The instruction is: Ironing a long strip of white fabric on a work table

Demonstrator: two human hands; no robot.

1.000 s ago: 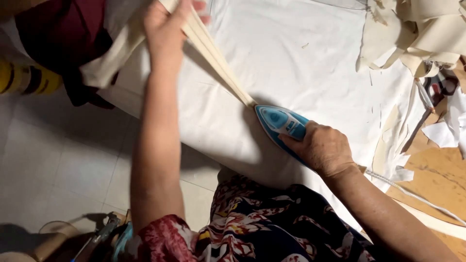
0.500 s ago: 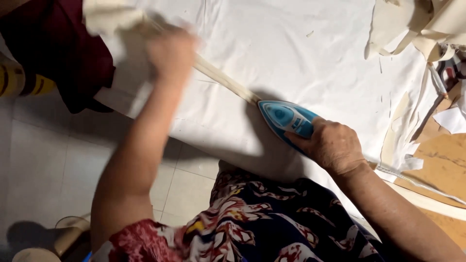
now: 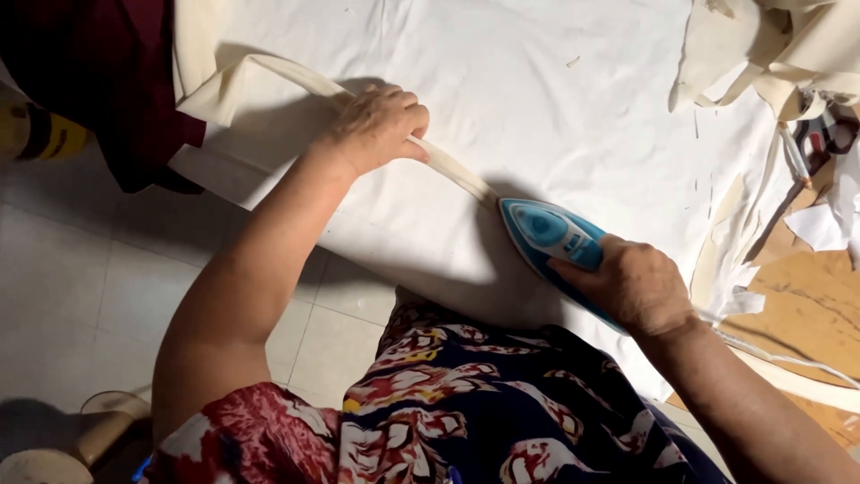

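A long cream fabric strip [image 3: 448,168] lies across the white ironing surface [image 3: 537,90]. My left hand [image 3: 376,125] pinches the strip and holds it taut toward the left. My right hand [image 3: 632,282] grips the handle of a blue iron [image 3: 551,233], whose tip rests on the strip's near end. The strip's far end curls in a loop [image 3: 260,72] near the cloth's left edge.
A dark maroon cloth [image 3: 98,72] hangs at the upper left beside a yellow object [image 3: 40,134]. Cream fabric scraps [image 3: 770,54] pile at the upper right. A brown board [image 3: 806,314] lies at the right. Pale floor tiles [image 3: 90,287] show at the left.
My left hand has slid down the strip toward the iron, coming from the cloth's far edge to its middle. The iron has stayed nearly in place.
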